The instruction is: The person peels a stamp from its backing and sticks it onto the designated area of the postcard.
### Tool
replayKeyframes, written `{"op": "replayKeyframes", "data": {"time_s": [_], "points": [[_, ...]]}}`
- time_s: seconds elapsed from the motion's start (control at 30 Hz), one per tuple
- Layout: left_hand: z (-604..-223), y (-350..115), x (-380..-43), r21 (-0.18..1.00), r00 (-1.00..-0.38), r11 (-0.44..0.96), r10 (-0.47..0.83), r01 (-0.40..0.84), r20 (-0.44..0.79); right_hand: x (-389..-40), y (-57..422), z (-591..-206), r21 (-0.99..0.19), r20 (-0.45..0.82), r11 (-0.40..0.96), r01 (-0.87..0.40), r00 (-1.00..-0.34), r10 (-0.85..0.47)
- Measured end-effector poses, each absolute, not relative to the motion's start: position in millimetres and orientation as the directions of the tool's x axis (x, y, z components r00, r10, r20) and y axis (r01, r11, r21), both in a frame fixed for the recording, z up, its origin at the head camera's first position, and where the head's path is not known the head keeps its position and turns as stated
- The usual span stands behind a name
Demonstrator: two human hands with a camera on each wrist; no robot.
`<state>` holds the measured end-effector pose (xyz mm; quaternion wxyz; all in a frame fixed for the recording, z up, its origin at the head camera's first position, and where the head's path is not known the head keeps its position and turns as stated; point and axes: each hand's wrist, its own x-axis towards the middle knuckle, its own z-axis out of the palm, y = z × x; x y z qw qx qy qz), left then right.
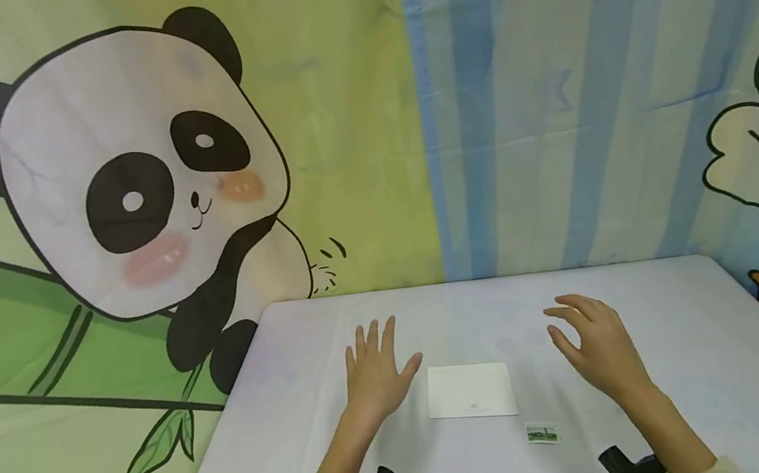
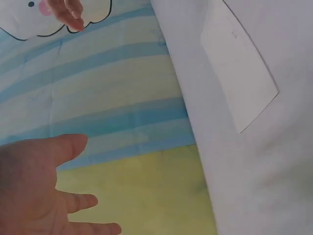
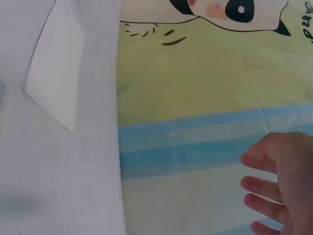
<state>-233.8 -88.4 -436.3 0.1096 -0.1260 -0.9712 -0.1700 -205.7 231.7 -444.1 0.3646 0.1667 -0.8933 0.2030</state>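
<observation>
A white envelope [image 1: 470, 391], or a card of that shape, lies flat in the middle of the table with a tiny mark near its lower edge. Close to its lower right corner is a small stamp-like picture [image 1: 542, 433] showing a green landscape. My left hand [image 1: 376, 379] hovers left of the envelope, fingers spread and holding nothing. To the right, my right hand [image 1: 600, 350] is raised with loosely bent fingers and nothing in them. Both wrist views show the envelope [image 2: 239, 63] apart from the hands.
The white table [image 1: 334, 323] reaches back to a printed curtain. A cartoon panda [image 1: 142, 167] covers the curtain's left, with blue stripes and a white cartoon figure on the right. Black straps with mounts [image 1: 633, 470] sit at both wrists.
</observation>
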Motion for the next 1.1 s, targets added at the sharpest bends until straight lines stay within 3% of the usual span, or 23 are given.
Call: {"op": "replayKeyframes", "data": {"time_s": [0.13, 0.3, 0.5, 0.63, 0.87, 1.1], "points": [[-467, -86, -230, 0.392, -0.943, 0.88, 0.155, 0.266, 0.293, -198, 226, -463, -0.335, 0.761, 0.828, -0.45, -0.648, -0.045], [-506, -86, -226, 0.521, -0.927, 0.799, 0.119, 0.301, 0.355, -187, 222, -488, -0.44, 0.745, 0.785, -0.436, -0.665, 0.049], [-549, -89, -221, 0.693, -0.929, 0.631, 0.133, 0.348, 0.344, -172, 220, -523, -0.614, 0.626, 0.704, -0.357, -0.764, 0.159], [-567, -86, -221, 0.787, -0.932, 0.5, 0.171, 0.361, 0.32, -161, 220, -548, -0.704, 0.5, 0.65, -0.287, -0.85, 0.165], [-585, -84, -221, 0.713, -0.909, 0.564, 0.237, 0.416, 0.343, -154, 222, -574, -0.757, 0.304, 0.619, -0.208, -0.951, 0.052], [-587, -85, -219, 0.569, -0.901, 0.705, 0.26, 0.424, 0.348, -157, 225, -582, -0.714, 0.356, 0.625, -0.315, -0.932, -0.064]]}}
